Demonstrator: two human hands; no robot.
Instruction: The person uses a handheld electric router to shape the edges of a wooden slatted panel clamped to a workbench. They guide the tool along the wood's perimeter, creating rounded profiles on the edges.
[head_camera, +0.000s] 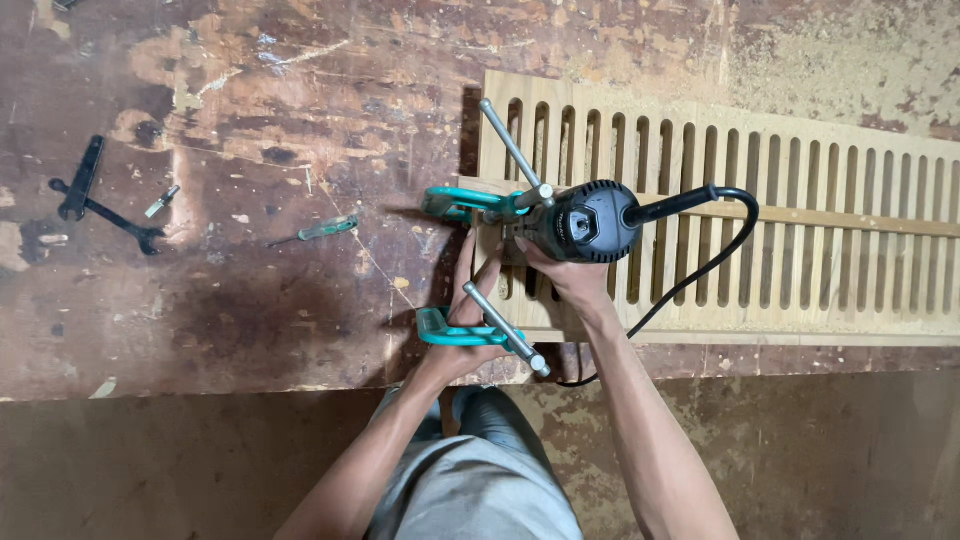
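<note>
Black power tool (585, 222) sits mid-frame on the slatted wood panel (800, 240), whose long side runs rightward. Both hands grasp it: right hand (570, 275) below it, left hand (468, 300) beside the teal clamps (450, 330).

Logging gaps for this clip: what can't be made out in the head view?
- Router bit and base: hidden under its own black body.
- Left hand fingers: tips behind the router.
- Right hand palm: pressed under the router.
- Slatted panel: cut off at the right edge.
</note>
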